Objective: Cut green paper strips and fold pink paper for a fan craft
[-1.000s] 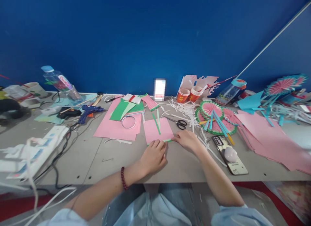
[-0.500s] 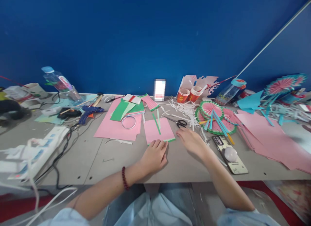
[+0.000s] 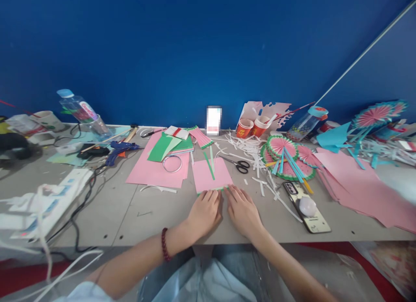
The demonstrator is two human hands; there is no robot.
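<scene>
A pink paper sheet (image 3: 216,170) with a green strip along its near edge lies in front of me. My left hand (image 3: 204,209) is closed at the left part of that edge, its bent fingertips on the green strip. At the right part of the same edge rests my right hand (image 3: 242,211), fingers together, tips on the paper. Both thumbs are mostly hidden. A narrow green paper strip (image 3: 209,165) lies across the sheet. Black-handled scissors (image 3: 242,166) lie beyond my right hand, apart from it.
Left of the sheet are green papers (image 3: 160,147) and a roll of tape (image 3: 172,163) on larger pink paper. A blue glue gun (image 3: 120,150) and power strip (image 3: 58,202) lie farther left. Pleated paper fans (image 3: 282,148), a phone (image 3: 320,222) and red paper cups (image 3: 244,128) stand or lie rightward.
My right hand has moved left and nearer me, from beside the scissors to the near edge of the pink paper. My left hand stays at that edge.
</scene>
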